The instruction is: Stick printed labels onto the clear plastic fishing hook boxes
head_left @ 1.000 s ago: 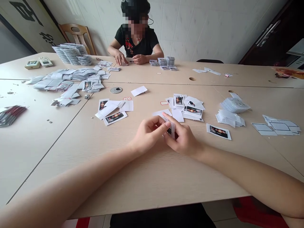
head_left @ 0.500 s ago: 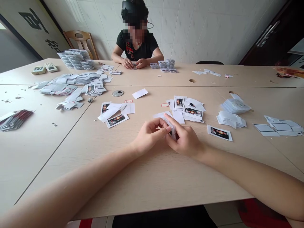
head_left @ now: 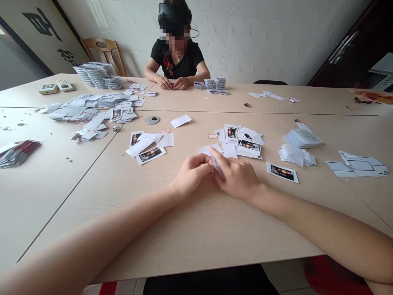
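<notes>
Just above the table's near middle, my two hands meet around a small stack of cards [head_left: 217, 167] that looks wrapped in clear plastic. My left hand [head_left: 194, 174] is closed, thumb and fingers pinching its left end. My right hand [head_left: 239, 176] grips the other side, forefinger stretched along the upper edge. Fingers cover most of the stack, so its face is hidden. Behind my hands lies a loose pile of white and black-printed cards [head_left: 251, 146]. One printed card [head_left: 282, 172] lies right of my right hand, and more printed cards [head_left: 151, 155] are spread at the left.
Clear plastic sleeves [head_left: 302, 138] and black-lined white cards [head_left: 365, 164] lie at the right. Heaped white packets [head_left: 76, 108] and tall stacks [head_left: 95, 76] cover the left back. A person [head_left: 176, 61] sits opposite, hands on the table, beside stacked packets [head_left: 215, 84].
The stack has turned more edge-on between my fingers, and my right hand has tilted over it. My left thumb has drawn back slightly. The cards on the table stay put.
</notes>
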`<control>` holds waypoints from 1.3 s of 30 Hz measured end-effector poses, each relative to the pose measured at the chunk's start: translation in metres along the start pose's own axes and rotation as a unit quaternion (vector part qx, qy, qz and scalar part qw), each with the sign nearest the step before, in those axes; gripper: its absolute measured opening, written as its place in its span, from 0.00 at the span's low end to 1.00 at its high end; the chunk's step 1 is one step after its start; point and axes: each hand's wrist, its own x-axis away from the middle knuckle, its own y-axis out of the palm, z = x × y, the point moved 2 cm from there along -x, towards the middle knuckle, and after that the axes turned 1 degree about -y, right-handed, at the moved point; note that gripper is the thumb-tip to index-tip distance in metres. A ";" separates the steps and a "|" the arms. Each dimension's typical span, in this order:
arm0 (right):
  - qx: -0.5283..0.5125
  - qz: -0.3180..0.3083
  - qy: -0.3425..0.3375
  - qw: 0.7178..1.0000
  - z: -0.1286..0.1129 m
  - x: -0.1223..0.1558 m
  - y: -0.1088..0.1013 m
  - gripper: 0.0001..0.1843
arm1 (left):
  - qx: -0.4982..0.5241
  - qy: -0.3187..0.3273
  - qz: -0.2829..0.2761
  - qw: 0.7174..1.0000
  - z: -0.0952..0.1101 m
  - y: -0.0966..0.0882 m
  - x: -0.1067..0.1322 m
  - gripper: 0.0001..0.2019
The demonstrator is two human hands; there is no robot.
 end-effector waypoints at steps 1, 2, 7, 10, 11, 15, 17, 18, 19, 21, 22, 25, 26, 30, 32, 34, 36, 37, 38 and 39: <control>-0.012 -0.004 0.001 1.000 0.000 0.000 0.001 0.30 | 0.001 0.000 0.003 1.000 0.000 0.000 0.000 0.04; -0.027 -0.008 0.003 1.000 0.000 0.000 0.002 0.30 | 0.004 0.002 0.004 1.000 -0.001 0.000 0.000 0.04; -0.146 -0.035 0.036 0.988 0.002 0.003 0.005 0.34 | 0.035 0.020 0.002 0.999 0.001 0.000 0.000 0.04; -0.229 -0.044 0.074 0.970 0.003 0.004 0.003 0.33 | 0.046 0.028 0.010 0.998 0.003 0.000 0.000 0.05; -0.256 -0.041 0.088 0.962 0.003 0.005 0.002 0.32 | 0.052 0.028 0.014 0.998 0.004 0.000 0.000 0.06; -0.349 -0.008 0.127 0.928 0.004 0.004 -0.004 0.22 | 0.089 0.026 0.023 0.995 0.004 -0.001 0.000 0.06; -0.385 0.004 0.139 0.912 0.004 0.003 -0.006 0.14 | 0.102 0.032 0.015 0.994 0.005 0.000 0.000 0.06; -0.404 0.004 0.147 0.903 0.005 0.002 -0.006 0.10 | 0.100 0.037 0.010 0.994 0.005 0.000 0.001 0.05; -0.425 0.002 0.156 0.892 0.005 0.002 -0.006 0.08 | 0.089 0.044 0.008 0.995 0.005 0.001 0.001 0.05; -0.476 -0.009 0.173 0.862 0.005 0.001 -0.006 0.06 | 0.033 0.070 0.010 0.997 0.005 0.002 0.003 0.04; -0.503 -0.016 0.182 0.845 0.005 0.000 -0.006 0.06 | -0.007 0.090 0.013 0.996 0.006 0.002 0.004 0.04; -0.569 -0.041 0.198 0.797 0.003 -0.002 -0.006 0.06 | -0.125 0.150 0.023 0.980 0.006 0.002 0.006 0.05; -0.583 -0.052 0.198 0.786 0.001 -0.002 -0.006 0.06 | -0.153 0.165 0.026 0.974 0.006 0.001 0.006 0.05; -0.595 -0.074 0.181 0.780 -0.003 -0.001 -0.007 0.10 | -0.208 0.203 0.030 0.956 0.006 0.000 0.007 0.05; -0.577 -0.072 0.178 0.794 -0.003 0.001 -0.007 0.11 | -0.215 0.215 0.027 0.952 0.006 -0.001 0.007 0.05; -0.549 -0.073 0.176 0.814 -0.002 0.004 -0.005 0.12 | -0.221 0.222 0.028 0.949 0.005 -0.002 0.007 0.05; -0.515 -0.071 0.170 0.837 -0.002 0.005 -0.004 0.12 | -0.229 0.238 0.038 0.943 0.004 -0.002 0.008 0.05; -0.497 -0.066 0.165 0.849 -0.002 0.006 -0.004 0.12 | -0.238 0.252 0.044 0.937 0.004 -0.003 0.009 0.05; -0.480 -0.059 0.159 0.861 -0.002 0.006 -0.004 0.12 | -0.248 0.267 0.050 0.930 0.004 -0.003 0.009 0.05; -0.463 -0.049 0.153 0.872 -0.003 0.006 -0.004 0.11 | -0.260 0.282 0.053 0.922 0.004 -0.004 0.010 0.05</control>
